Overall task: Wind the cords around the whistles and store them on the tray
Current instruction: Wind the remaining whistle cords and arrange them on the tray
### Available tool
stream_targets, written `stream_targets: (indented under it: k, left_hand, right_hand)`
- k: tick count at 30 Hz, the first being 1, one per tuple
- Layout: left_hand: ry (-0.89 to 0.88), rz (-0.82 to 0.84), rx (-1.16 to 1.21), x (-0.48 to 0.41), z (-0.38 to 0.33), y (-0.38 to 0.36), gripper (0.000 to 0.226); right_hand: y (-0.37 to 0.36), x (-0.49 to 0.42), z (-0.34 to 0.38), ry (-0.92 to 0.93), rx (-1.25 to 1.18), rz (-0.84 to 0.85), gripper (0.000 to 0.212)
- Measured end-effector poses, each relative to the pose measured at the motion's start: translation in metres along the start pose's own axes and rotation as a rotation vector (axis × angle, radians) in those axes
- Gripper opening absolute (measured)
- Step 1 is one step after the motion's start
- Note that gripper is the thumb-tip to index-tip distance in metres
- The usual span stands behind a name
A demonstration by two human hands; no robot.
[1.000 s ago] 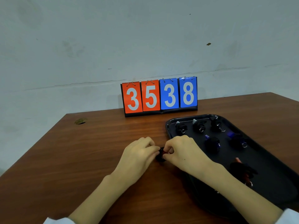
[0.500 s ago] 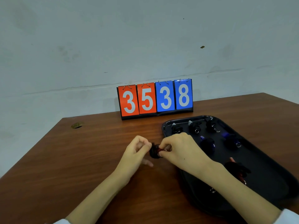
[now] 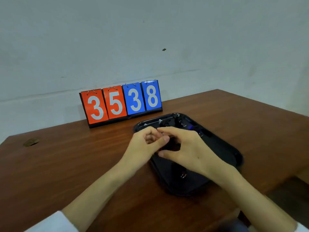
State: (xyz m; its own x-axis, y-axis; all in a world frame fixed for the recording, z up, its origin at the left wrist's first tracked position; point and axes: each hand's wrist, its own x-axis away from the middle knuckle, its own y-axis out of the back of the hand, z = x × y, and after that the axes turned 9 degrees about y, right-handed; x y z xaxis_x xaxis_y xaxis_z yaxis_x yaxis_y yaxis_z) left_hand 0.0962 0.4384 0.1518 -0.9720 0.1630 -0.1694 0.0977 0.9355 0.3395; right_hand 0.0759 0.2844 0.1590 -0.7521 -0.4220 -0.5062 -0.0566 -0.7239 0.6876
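Note:
A small dark whistle [image 3: 172,146] with its cord wound on it sits between my two hands, above the near-left part of the black tray [image 3: 235,155]. My left hand [image 3: 145,146] pinches it, thumb against its left side. My right hand [image 3: 190,148] curls over it from the right and hides most of it. Several wound whistles lie at the tray's far end, among them a black one [image 3: 164,123] and a blue one [image 3: 190,127]. The picture is blurred by motion.
A flip scoreboard [image 3: 122,103] reading 3538 stands at the back of the brown wooden table [image 3: 66,164], against the wall. A small dark mark [image 3: 31,142] lies at the far left. The table's right edge runs close behind the tray.
Both hands have carried the whistle rightward from the bare table to above the tray's left part. The left hand has closed back onto it. The view has swung left.

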Motion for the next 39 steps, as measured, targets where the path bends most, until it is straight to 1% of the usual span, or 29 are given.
stream_targets:
  k: [2, 4, 6, 8, 10, 12, 14, 18, 20, 22, 25, 27, 29, 30, 32, 33, 35, 37, 39]
  left_hand:
    - [-0.034, 0.018, 0.019, -0.006, -0.012, -0.022, 0.017]
    - [-0.056, 0.053, -0.008, -0.014, -0.018, -0.044, 0.029]
    - [-0.056, 0.138, -0.138, -0.022, -0.017, -0.06, 0.048]
    - [-0.075, 0.303, -0.426, -0.032, -0.011, -0.073, 0.062]
    - [-0.121, 0.458, -0.738, -0.041, -0.005, -0.083, 0.075]
    - [-0.139, 0.487, -0.906, -0.048, -0.003, -0.094, 0.083]
    - [-0.148, 0.441, -0.965, -0.05, 0.0, -0.103, 0.081]
    - [-0.108, 0.335, -0.84, -0.052, 0.008, -0.104, 0.057]
    - [-0.097, 0.318, -0.784, -0.052, 0.01, -0.104, 0.046]
    - [-0.107, 0.324, -0.762, -0.052, 0.01, -0.105, 0.042]
    - [-0.103, 0.35, -0.763, -0.051, 0.01, -0.104, 0.044]
    - [-0.09, 0.39, -0.762, -0.051, 0.005, -0.099, 0.055]
    - [-0.049, 0.392, -0.712, -0.053, -0.005, -0.086, 0.066]
    - [-0.01, 0.355, -0.66, -0.055, -0.01, -0.075, 0.064]
    - [0.084, 0.212, -0.574, -0.061, -0.015, -0.046, 0.05]
    - [0.133, 0.123, -0.571, -0.065, -0.012, -0.03, 0.042]
    - [0.26, -0.032, -0.616, -0.066, 0.003, 0.001, 0.034]
    - [0.429, -0.087, -0.654, -0.058, 0.024, 0.023, 0.037]
    - [0.576, -0.085, -0.574, -0.047, 0.04, 0.033, 0.048]
  right_hand:
    - [0.015, 0.009, -0.006, -0.003, 0.027, -0.13, 0.053]
    - [0.034, 0.017, -0.019, -0.107, 0.064, -0.278, 0.045]
    - [0.053, 0.025, -0.041, -0.251, 0.109, -0.35, 0.04]
    - [0.067, 0.033, -0.068, -0.37, 0.2, -0.314, 0.042]
    - [0.069, 0.042, -0.091, -0.443, 0.279, -0.226, 0.046]
    - [0.066, 0.049, -0.107, -0.476, 0.32, -0.161, 0.046]
    - [0.062, 0.051, -0.116, -0.475, 0.323, -0.13, 0.047]
    - [0.049, 0.05, -0.123, -0.438, 0.365, -0.103, 0.046]
    - [0.043, 0.048, -0.126, -0.398, 0.409, -0.107, 0.044]
    - [0.04, 0.048, -0.128, -0.358, 0.444, -0.09, 0.045]
    - [0.041, 0.047, -0.128, -0.346, 0.453, -0.056, 0.049]
    - [0.048, 0.045, -0.127, -0.366, 0.425, -0.071, 0.049]
    - [0.059, 0.04, -0.126, -0.404, 0.353, -0.124, 0.04]
    - [0.065, 0.036, -0.127, -0.414, 0.321, -0.163, 0.035]
    - [0.077, 0.021, -0.135, -0.416, 0.296, -0.21, 0.028]
    - [0.082, 0.011, -0.142, -0.427, 0.288, -0.195, 0.027]
    - [0.086, -0.007, -0.156, -0.477, 0.276, -0.083, 0.027]
    - [0.083, -0.02, -0.17, -0.536, 0.268, 0.032, 0.03]
    - [0.077, -0.029, -0.178, -0.571, 0.241, 0.072, 0.032]
